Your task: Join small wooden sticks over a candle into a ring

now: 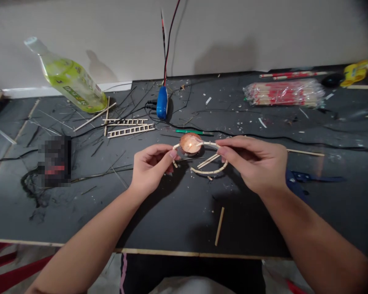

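Left hand (151,167) and right hand (251,163) are both half closed, fingertips and thumbs pinching a bent wooden strip (208,173) whose arc passes over a small glowing cup (190,143), which probably holds a flame, though glare hides its contents. Farther along the dark table (178,220) lie a tilted plastic bottle (70,79) of yellow-green liquid and a plastic bag (283,93) packed with red-marked sticks.

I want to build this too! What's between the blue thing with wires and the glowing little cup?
The head view shows a green strip and a black cable between the blue thing and the glowing cup.
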The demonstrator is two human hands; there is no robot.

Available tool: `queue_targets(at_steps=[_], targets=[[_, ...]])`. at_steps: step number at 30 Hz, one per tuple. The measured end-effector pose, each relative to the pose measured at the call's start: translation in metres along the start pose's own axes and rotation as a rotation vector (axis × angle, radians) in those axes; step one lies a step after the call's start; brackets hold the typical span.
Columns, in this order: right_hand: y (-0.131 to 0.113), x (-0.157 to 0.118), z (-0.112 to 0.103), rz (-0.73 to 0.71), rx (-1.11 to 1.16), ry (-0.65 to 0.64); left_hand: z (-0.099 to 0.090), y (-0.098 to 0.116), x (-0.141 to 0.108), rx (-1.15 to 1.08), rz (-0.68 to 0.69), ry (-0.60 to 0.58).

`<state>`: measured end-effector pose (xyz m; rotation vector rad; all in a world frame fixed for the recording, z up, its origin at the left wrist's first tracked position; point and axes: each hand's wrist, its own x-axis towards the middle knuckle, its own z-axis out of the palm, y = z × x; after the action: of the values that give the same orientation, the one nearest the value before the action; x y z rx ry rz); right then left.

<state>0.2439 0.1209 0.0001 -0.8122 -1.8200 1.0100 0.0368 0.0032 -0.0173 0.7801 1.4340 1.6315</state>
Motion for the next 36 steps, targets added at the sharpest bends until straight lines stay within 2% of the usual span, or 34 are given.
queue_targets(at_steps=[3, 6, 12, 15, 24, 36], targets=[[0.002, -0.006, 0.011, 0.052, 0.102, 0.065, 0.004, 0.000, -0.005, 0.028, 0.026, -0.031], [0.003, -0.011, 0.019, 0.093, 0.163, 0.138, 0.008, 0.000, -0.009, 0.008, -0.008, -0.075], [-0.003, -0.017, 0.025, 0.093, 0.184, 0.159, 0.012, 0.002, -0.011, -0.087, -0.160, -0.128], [-0.008, -0.018, 0.026, 0.068, 0.187, 0.164, 0.012, 0.003, -0.011, -0.103, -0.192, -0.130], [-0.007, -0.024, 0.027, 0.119, 0.174, 0.130, 0.014, 0.003, -0.012, -0.104, -0.188, -0.136], [-0.010, -0.021, 0.023, -0.006, 0.081, 0.086, 0.013, -0.001, -0.013, -0.141, -0.111, -0.124]])
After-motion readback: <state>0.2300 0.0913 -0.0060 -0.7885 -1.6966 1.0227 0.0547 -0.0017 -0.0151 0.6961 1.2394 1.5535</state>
